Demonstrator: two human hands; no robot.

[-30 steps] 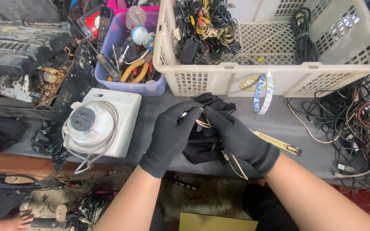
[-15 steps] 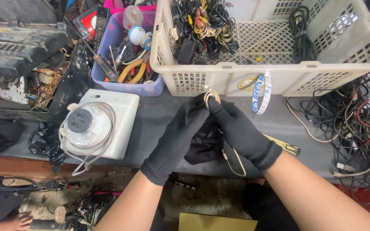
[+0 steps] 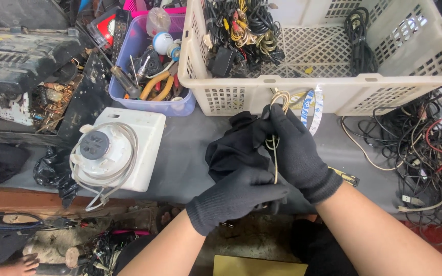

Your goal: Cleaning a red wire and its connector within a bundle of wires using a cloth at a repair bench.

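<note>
Both forearms reach in from below, black-gloved hands meeting over the grey surface (image 3: 190, 153) in front of a cream basket (image 3: 292, 94). The right hand (image 3: 295, 151) rises upright, fingers closed around a thin pale cord (image 3: 277, 128) whose coiled end loops above the fingertips against the basket wall. The left hand (image 3: 239, 197), lower and curled shut, pinches the cord's straight lower run. A crumpled black cloth (image 3: 231, 148) lies just behind both hands. A white round-dialled device (image 3: 116, 153) sits to the left.
</note>
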